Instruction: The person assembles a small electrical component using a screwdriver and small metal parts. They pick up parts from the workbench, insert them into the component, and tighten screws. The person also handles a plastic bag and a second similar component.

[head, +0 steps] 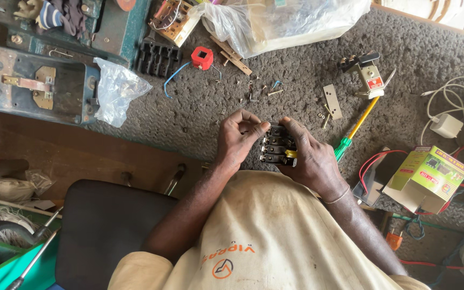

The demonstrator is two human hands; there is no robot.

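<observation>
Both my hands hold a black electrical terminal block with metal contacts and a yellow part at its lower right. My right hand grips it from the right side, fingers curled over its top. My left hand pinches its upper left edge with fingertips. The block is held just above a rough grey mat.
A yellow and green screwdriver, loose screws, a metal plate, a red coil, a black ribbed part, a small switch assembly, a green box, a white charger, plastic bags and a blue metal housing lie around.
</observation>
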